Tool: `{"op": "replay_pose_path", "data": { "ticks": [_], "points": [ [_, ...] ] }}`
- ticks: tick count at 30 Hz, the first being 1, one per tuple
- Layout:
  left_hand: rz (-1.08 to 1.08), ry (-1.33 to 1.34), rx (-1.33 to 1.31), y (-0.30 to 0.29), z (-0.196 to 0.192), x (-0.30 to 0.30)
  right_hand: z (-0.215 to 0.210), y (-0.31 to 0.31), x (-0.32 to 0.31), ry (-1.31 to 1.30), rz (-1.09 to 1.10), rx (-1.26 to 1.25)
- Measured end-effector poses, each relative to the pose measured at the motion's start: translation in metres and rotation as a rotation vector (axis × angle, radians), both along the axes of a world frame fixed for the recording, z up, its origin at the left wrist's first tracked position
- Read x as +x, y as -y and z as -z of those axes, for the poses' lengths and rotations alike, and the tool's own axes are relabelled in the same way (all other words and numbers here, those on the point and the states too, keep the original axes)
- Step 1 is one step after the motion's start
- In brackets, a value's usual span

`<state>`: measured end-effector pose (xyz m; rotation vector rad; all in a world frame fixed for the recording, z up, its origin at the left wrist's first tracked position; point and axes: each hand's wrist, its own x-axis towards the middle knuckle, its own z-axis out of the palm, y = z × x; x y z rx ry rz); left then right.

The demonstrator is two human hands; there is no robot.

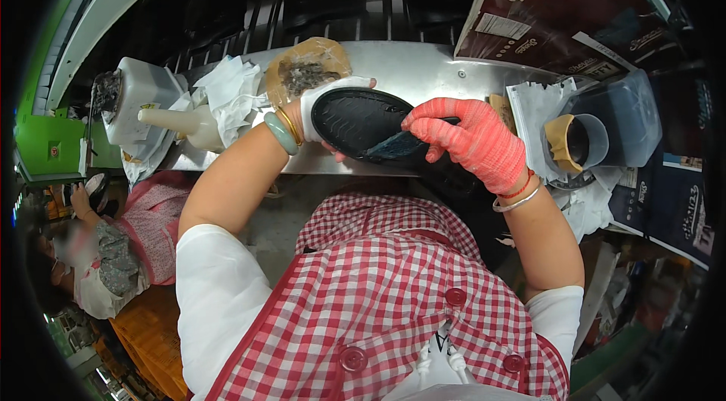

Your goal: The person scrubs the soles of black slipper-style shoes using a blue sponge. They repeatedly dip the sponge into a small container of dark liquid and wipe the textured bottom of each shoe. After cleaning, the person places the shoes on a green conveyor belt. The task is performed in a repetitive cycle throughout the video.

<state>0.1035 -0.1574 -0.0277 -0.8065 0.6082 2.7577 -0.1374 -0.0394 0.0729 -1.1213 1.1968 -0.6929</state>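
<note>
A black shoe sole (pixel 355 117) with a raised rim is held tilted over the metal bench. Part of its inner face is a dark blue, rough-looking patch. My left hand (pixel 308 110), in a white fingerless glove, is closed round the sole's left edge, with the thumb and fingertips showing at the rim. My right hand (pixel 473 140), in a coral-pink knit glove, is pinched together at the sole's right side. Anything small between its fingertips is too hidden to make out.
Left on the metal bench (pixel 408 60) are a white container (pixel 144 98), a pale nozzled bottle (pixel 200 127), crumpled paper (pixel 234 83) and a brown pad (pixel 321 57). At right are a clear plastic tub (pixel 635 110) and dark red cartons (pixel 560 11). Another person (pixel 113 257) sits left.
</note>
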Motion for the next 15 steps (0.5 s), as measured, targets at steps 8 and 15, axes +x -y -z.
{"op": "replay_pose_path", "data": {
  "ticks": [8,15],
  "points": [
    [-0.133,0.252,-0.450,-0.012,-0.015,-0.013,-0.002,0.003,-0.024,-0.117,-0.068,-0.024],
    [0.027,-0.259,-1.197,-0.002,0.001,0.004,0.014,-0.018,-0.056,-0.150,-0.032,0.010]
  ]
}}
